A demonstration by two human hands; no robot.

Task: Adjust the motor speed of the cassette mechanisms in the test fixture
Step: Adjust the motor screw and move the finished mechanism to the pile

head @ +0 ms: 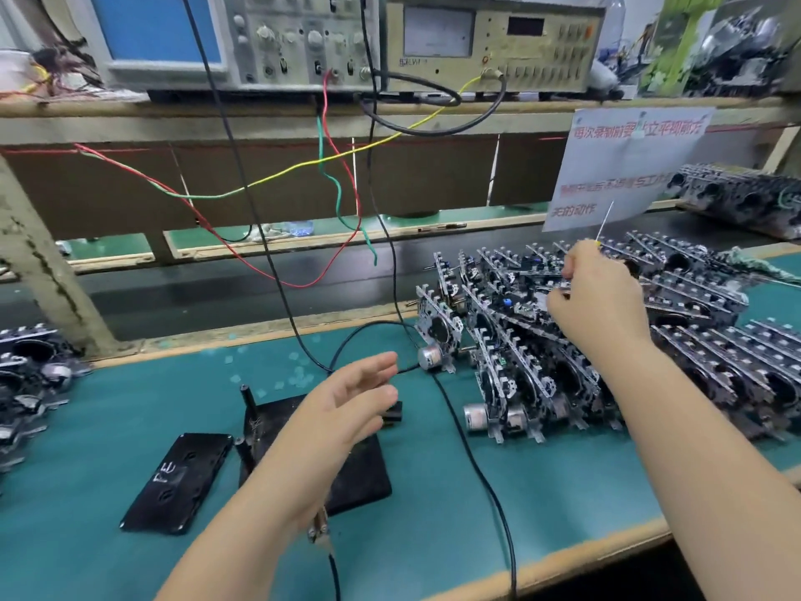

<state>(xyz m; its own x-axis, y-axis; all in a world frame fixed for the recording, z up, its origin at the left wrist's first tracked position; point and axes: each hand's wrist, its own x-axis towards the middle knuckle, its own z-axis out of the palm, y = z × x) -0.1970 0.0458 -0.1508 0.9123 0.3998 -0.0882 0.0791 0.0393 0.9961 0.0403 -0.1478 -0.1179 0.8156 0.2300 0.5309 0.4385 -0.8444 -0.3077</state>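
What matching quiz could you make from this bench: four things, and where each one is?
Things:
1. cassette
2. left hand
3. right hand
4. paper sign

Places:
A. hangs from the shelf edge
B. on the heap of mechanisms, pinching a thin tool
C. open, above the black fixture
D. flat on the green mat, left of the fixture

Pairs: 1-D, 2-C, 3-B, 4-A

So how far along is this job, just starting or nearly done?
Hard to tell what is finished. The test fixture sits empty. The right hand, holding a thin screwdriver, reaches into the stacked cassette mechanisms; the left hand hovers open. Many mechanisms remain.
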